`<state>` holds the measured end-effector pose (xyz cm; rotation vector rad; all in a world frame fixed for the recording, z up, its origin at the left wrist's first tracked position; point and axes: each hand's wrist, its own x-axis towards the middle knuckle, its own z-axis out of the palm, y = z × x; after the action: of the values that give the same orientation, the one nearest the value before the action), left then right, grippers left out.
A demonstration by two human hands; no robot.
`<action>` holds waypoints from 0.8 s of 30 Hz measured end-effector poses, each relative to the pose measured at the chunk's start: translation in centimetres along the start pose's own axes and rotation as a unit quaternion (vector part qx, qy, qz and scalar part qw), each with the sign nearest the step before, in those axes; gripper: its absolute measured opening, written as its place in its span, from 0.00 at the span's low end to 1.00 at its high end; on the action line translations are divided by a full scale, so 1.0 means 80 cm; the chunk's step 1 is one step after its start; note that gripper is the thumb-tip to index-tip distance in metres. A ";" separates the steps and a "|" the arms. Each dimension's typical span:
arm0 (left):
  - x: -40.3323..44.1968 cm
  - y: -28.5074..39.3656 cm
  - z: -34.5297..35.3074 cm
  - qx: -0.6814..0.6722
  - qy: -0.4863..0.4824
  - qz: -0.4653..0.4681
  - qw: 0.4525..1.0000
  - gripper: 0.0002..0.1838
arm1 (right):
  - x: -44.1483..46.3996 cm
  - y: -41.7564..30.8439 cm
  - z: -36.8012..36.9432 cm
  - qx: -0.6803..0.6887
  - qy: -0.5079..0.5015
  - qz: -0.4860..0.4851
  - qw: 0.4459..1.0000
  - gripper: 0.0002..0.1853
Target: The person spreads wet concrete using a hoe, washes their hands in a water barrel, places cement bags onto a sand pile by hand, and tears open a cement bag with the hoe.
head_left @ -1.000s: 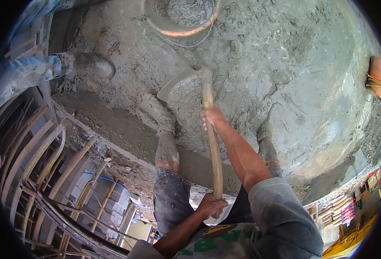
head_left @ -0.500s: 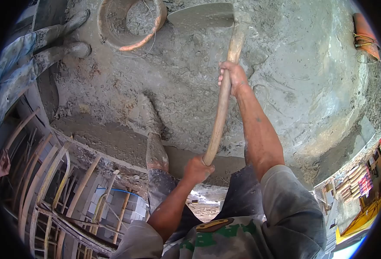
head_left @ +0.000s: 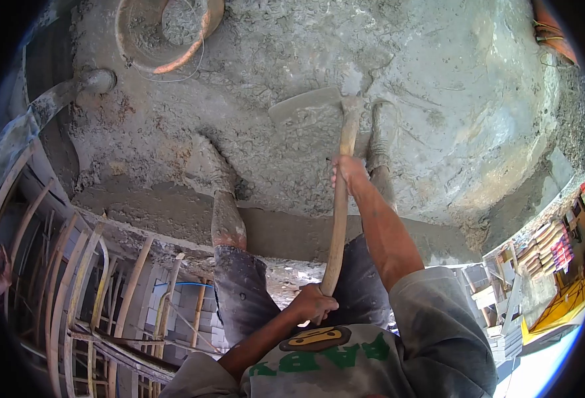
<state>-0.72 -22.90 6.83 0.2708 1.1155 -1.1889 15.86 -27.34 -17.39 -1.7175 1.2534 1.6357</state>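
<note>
A hoe (head_left: 339, 225) with a long wooden handle slants up through the middle of the view, its wide, grey-smeared blade resting in wet concrete (head_left: 292, 152). My right hand (head_left: 351, 174) is wrapped round the upper handle, not far below the head. At the butt end, close to my shirt, my left hand (head_left: 313, 304) is closed on the same handle. The lower edge of the blade looks sunk in the mix. Both my boots are coated in it; the right boot (head_left: 382, 136) stands just right of the hoe's head.
A concrete-caked bucket (head_left: 183, 61) with a wire handle sits at the upper left. Another person's muddy leg (head_left: 57, 103) is at the left edge, and a hand (head_left: 1, 270) shows lower down. Wooden poles (head_left: 130, 285) fill the lower left. An orange container (head_left: 556, 36) stands far right.
The hoe's blade has come down and closer to my body, through the concrete. Both my hands have drawn back with the handle. My right boot is now visible.
</note>
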 end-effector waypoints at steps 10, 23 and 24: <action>-0.036 -0.053 -0.023 -0.047 -0.045 -0.054 0.996 0.12 | 0.030 0.109 0.002 -0.018 0.035 0.119 0.992 0.05; -0.200 0.067 -0.091 -0.176 -0.122 0.020 0.977 0.14 | 0.080 0.086 0.039 -0.150 0.040 -0.038 0.987 0.17; -0.217 0.066 -0.088 -0.169 -0.115 0.038 0.978 0.14 | 0.055 0.062 0.044 -0.166 0.021 -0.058 0.984 0.18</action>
<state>0.76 -5.51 15.43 -0.0839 1.0716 -0.9184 9.29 -28.16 -20.93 -1.9872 0.9162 1.8264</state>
